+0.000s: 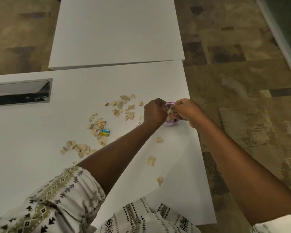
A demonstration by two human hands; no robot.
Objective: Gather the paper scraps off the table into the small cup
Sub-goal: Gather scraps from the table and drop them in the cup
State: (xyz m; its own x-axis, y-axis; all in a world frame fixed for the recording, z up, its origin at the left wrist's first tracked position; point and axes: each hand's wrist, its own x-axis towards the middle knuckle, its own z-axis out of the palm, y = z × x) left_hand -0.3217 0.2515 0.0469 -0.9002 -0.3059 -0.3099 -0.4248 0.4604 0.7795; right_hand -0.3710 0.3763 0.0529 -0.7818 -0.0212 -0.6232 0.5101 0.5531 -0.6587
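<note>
A small purple cup [170,123] stands near the right edge of the white table [40,132], mostly hidden by both hands. My left hand [154,113] is over its left rim with fingers pinched together. My right hand [186,111] is over its right side, fingers pinched on tan paper scraps [170,113] at the cup's mouth. Several tan paper scraps [123,106] lie scattered left of the cup, more [77,147] nearer me on the left, and single scraps [159,139] [151,161] [159,180] between my forearms.
A small blue and yellow box [105,132] lies among the scraps. A metal cable tray opening [18,92] is set in the table at the far left. A second white table [118,31] abuts behind. Patterned carpet floor [242,81] lies to the right.
</note>
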